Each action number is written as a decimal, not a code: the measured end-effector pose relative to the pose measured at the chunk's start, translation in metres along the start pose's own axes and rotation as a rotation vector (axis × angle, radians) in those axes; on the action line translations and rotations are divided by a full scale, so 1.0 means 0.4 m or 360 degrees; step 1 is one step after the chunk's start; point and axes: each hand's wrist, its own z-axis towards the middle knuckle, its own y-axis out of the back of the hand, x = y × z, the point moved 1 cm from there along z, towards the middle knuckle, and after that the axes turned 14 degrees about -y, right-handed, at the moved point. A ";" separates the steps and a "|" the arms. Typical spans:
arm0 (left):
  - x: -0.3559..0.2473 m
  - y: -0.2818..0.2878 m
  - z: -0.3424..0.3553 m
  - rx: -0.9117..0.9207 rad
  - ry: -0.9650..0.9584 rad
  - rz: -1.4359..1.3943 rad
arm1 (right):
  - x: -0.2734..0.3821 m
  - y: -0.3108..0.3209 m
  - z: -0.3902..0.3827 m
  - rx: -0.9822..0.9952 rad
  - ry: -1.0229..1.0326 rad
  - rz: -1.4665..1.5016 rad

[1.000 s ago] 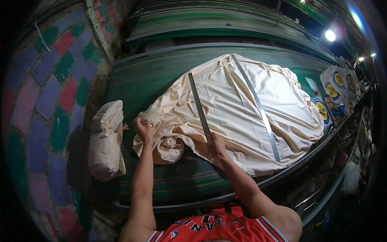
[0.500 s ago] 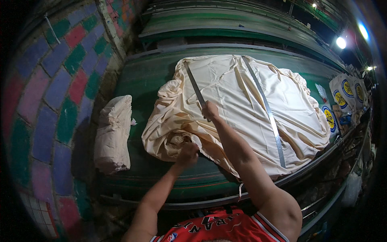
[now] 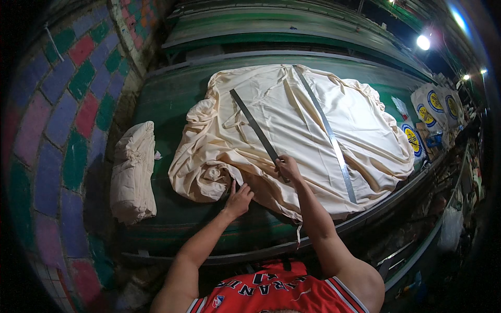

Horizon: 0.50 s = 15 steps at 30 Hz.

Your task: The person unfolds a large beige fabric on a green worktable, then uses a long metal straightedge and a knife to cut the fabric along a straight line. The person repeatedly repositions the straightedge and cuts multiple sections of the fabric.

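Note:
A wide heap of cream cloth (image 3: 271,112) lies spread and wrinkled over a green table (image 3: 172,96). My right hand (image 3: 287,168) is closed on the near end of a flat metal ruler (image 3: 252,122), which lies slantwise on the cloth. Beside the cloth's near left edge, by a bunched swirl of fabric, is my left hand (image 3: 239,200); its fingers are stretched out and touch the edge. Further right, a second long metal ruler (image 3: 327,128) crosses the cloth with no hand on it.
To the left stands a folded cream cloth bundle (image 3: 134,175), next to a painted brick wall (image 3: 73,125). White bags with round blue and yellow prints (image 3: 436,104) sit at the right end. A clear plastic packet (image 3: 400,107) lies near them. More long tables (image 3: 235,26) stretch behind.
My right hand has drawn the ruler toward me and rightward across the cloth. My left hand has gone from curled at the bunched fabric to fingers extended at its edge. The view has shifted slightly.

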 end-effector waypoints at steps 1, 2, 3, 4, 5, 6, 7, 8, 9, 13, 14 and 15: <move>-0.003 -0.004 -0.008 -0.0022 0.0018 -0.0040 | -0.009 0.010 -0.010 -0.0013 0.0011 0.0002; -0.006 -0.007 -0.016 -0.0029 0.0042 -0.0077 | -0.016 0.015 -0.019 0.0002 0.0049 0.0022; -0.007 -0.009 -0.021 -0.0059 0.0037 -0.0135 | -0.023 0.018 -0.028 0.0022 0.0042 0.0054; -0.007 -0.010 -0.024 -0.0077 0.0039 -0.0190 | -0.031 0.018 -0.036 0.0061 -0.0001 0.0112; -0.006 -0.009 -0.024 -0.0065 0.0067 -0.0247 | -0.039 0.017 -0.047 0.0075 0.0043 0.0119; -0.006 -0.005 -0.022 -0.0100 0.0043 -0.0221 | -0.050 0.014 -0.057 0.0108 0.0052 0.0150; -0.006 0.000 -0.018 -0.0105 0.0044 -0.0197 | -0.060 0.010 -0.068 0.0142 0.0032 0.0188; -0.007 0.008 -0.013 -0.0062 0.0057 -0.0177 | -0.070 0.005 -0.080 0.0179 0.0068 0.0222; -0.010 0.021 -0.011 -0.0136 0.0015 -0.0137 | -0.082 -0.002 -0.095 0.0216 0.0074 0.0268; -0.056 0.069 -0.037 0.0336 0.0223 -0.0255 | -0.134 0.014 -0.162 0.0312 -0.0063 0.0195; -0.074 0.085 -0.066 0.0467 0.0149 -0.0340 | -0.145 0.020 -0.178 0.0301 -0.0126 0.0174; -0.097 0.094 -0.097 0.0770 0.0272 -0.0573 | -0.158 0.028 -0.198 0.0247 -0.0060 0.0304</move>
